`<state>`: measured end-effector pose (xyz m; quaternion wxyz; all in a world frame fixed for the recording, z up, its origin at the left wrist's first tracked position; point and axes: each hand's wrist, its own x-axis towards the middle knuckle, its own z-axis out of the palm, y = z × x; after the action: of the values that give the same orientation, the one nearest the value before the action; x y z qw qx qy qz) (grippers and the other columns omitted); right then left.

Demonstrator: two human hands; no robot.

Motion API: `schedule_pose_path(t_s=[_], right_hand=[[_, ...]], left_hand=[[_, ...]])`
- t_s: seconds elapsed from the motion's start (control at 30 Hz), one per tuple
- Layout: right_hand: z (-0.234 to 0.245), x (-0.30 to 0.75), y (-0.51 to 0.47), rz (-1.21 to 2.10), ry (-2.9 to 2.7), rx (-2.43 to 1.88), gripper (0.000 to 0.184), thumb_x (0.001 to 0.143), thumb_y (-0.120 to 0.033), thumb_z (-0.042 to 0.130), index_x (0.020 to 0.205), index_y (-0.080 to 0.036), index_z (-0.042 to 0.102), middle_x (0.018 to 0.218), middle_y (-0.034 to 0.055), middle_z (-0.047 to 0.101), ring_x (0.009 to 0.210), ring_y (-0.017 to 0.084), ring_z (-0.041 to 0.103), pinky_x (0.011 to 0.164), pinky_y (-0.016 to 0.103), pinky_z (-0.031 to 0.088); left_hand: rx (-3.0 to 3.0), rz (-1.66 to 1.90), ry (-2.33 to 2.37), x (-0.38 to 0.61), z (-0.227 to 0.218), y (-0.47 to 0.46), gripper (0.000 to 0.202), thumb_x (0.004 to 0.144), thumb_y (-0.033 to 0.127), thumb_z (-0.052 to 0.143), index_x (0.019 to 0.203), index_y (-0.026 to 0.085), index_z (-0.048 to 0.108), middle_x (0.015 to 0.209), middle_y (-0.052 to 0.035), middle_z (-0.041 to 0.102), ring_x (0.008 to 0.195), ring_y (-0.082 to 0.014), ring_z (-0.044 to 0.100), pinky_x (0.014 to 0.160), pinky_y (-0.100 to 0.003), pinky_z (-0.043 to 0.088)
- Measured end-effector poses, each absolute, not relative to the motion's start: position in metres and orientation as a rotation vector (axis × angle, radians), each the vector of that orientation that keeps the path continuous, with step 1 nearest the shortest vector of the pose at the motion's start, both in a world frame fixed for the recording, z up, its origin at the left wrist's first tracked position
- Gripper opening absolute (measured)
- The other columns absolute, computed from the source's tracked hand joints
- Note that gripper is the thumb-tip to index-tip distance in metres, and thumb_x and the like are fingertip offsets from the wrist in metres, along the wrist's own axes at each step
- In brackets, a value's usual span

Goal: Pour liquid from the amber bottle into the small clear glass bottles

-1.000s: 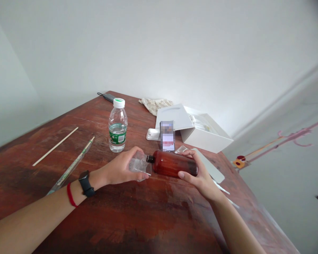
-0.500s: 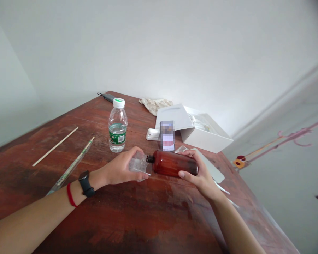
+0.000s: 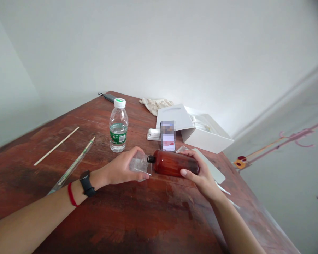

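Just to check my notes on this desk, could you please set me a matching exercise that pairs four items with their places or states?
Items:
1. amber bottle
2. water bottle
3. wristwatch
4. string bracelet

Places or states:
A. black, on the left wrist
B. held in the right hand
C. red, around the left wrist
D. upright on the wooden table

Pairs: 1-B, 2-D, 3-A, 4-C

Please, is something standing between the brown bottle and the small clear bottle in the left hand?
Nothing visible stands there. The brown bottle, held in the right hand, has its black cap right at the clear bottle in the left hand.
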<state>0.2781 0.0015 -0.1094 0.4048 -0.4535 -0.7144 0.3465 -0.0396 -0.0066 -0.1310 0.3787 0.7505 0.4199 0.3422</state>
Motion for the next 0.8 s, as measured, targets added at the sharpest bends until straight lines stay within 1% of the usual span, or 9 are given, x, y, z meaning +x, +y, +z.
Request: schedule_pose_path(t_s=[0.13,0.27,0.43,0.53,0.8], right_hand=[[-0.1092,0.2775,0.0009,0.863,-1.812,-1.137,0.054,0.081,-0.058,0.082,0.123,-0.03,0.061,0.132,0.0072,0.066,0.123,0.033,0.063,0.108,0.046,0.049],[-0.109,0.277,0.0009,0.832,-1.816,-1.144,0.054,0.081,-0.06,0.081,0.122,-0.029,0.062,0.129,0.0075,0.067,0.121,0.033,0.064,0.108,0.047,0.05],[-0.1097,0.2771,0.0017,0.835,-1.817,-1.144,0.053,0.082,-0.059,0.081,0.121,-0.029,0.062,0.128,0.0071,0.066,0.121,0.032,0.063,0.109,0.046,0.049],[-0.1098,0.2771,0.0018,0.843,-1.823,-1.148,0.053,0.082,-0.059,0.08,0.122,-0.029,0.062,0.128,0.007,0.065,0.121,0.032,0.062,0.108,0.046,0.049],[-0.1073,0.2755,0.0003,0.797,-1.834,-1.143,0.051,0.082,-0.059,0.081,0.118,-0.029,0.064,0.122,0.0064,0.067,0.117,0.032,0.063,0.106,0.045,0.05]], left_hand=[[1.909,0.88,1.075,-0.0392,-0.1314,-0.0068,0.064,0.079,0.06,0.083,0.122,0.021,0.058,0.109,-0.0083,0.073,0.102,-0.0299,0.069,0.089,-0.041,0.053],[1.903,0.885,1.059,-0.0394,-0.1318,-0.0065,0.064,0.079,0.06,0.083,0.122,0.021,0.057,0.106,-0.0075,0.073,0.101,-0.0298,0.069,0.087,-0.039,0.053],[1.91,0.885,1.061,-0.0396,-0.1317,-0.0063,0.065,0.079,0.06,0.084,0.123,0.021,0.057,0.11,-0.0083,0.073,0.1,-0.0292,0.07,0.086,-0.039,0.053],[1.904,0.882,1.058,-0.0393,-0.1312,-0.0067,0.065,0.079,0.06,0.083,0.124,0.021,0.057,0.108,-0.0079,0.073,0.101,-0.0295,0.069,0.088,-0.04,0.053],[1.911,0.872,1.08,-0.0393,-0.131,-0.0066,0.065,0.079,0.06,0.084,0.123,0.02,0.057,0.11,-0.0087,0.073,0.101,-0.0295,0.069,0.088,-0.04,0.053]])
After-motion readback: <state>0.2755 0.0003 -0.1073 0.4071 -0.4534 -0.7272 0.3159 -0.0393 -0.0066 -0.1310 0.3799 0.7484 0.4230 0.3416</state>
